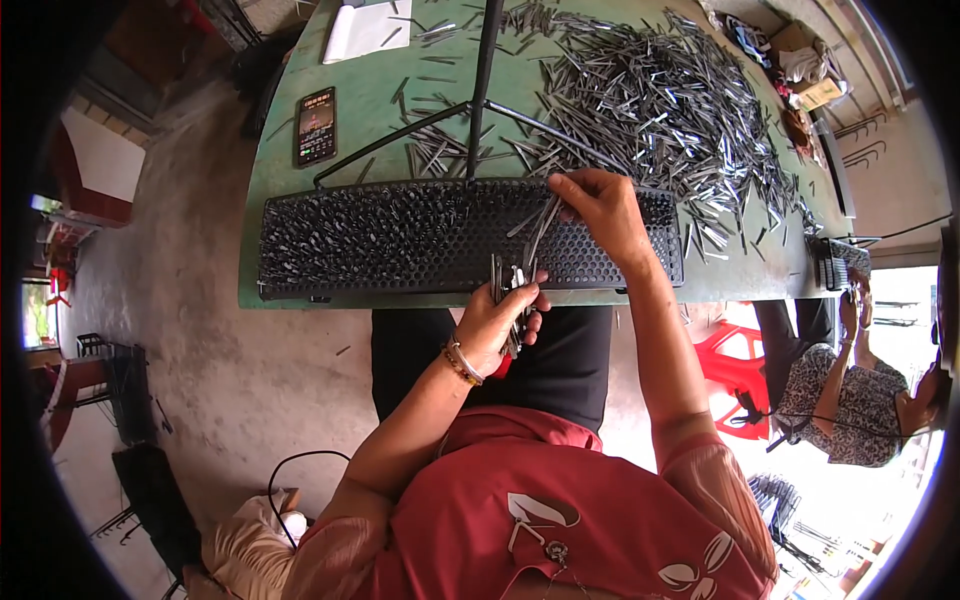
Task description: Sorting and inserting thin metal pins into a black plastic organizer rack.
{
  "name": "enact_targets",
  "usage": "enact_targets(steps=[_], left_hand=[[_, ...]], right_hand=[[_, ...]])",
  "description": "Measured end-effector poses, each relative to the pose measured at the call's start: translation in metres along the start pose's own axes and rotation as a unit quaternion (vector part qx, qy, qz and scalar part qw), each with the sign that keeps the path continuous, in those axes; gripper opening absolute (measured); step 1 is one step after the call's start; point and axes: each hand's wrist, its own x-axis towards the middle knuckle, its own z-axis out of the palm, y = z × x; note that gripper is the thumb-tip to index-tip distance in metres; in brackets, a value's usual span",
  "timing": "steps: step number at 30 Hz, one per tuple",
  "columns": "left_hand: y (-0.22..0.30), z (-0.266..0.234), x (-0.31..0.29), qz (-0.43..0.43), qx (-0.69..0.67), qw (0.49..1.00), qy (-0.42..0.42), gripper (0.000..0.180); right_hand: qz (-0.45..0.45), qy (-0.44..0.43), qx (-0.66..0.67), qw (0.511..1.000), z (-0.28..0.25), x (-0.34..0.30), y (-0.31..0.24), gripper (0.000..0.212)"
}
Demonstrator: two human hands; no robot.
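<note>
Green and scuffed, the counter (300,250) fills the upper half of the frame over a bare concrete floor, with one black perforated rack (400,235) laid along its near edge so both hands reach it without stretching. Behind the rack, at upper right, one big loose heap of thin metal pins (660,110) lies too tangled to count. The left hand (495,320), at frame centre just below the counter's edge, has its grip closed around a bundle of pins (513,283) held upright like a ready stock. The right hand (600,210) hovers over the rack's right part, its grip pinched narrow on a pin or two (545,222) angled down toward the holes. One phone (315,125) lies at upper left; one white sheet (365,28) lies above it.
</note>
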Motion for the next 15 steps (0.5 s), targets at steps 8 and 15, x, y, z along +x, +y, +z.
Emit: enact_targets(steps=[8, 15], left_hand=[[0.001, -0.001, -0.003, -0.026, 0.004, 1.000, 0.016, 0.029], [-0.002, 0.001, -0.001, -0.041, 0.012, 0.999, 0.012, 0.027]], right_hand=[[-0.031, 0.055, -0.050, 0.997, 0.004, 0.002, -0.001, 0.026], [-0.215, 0.124, -0.135, 0.959, 0.018, 0.014, 0.015, 0.013]])
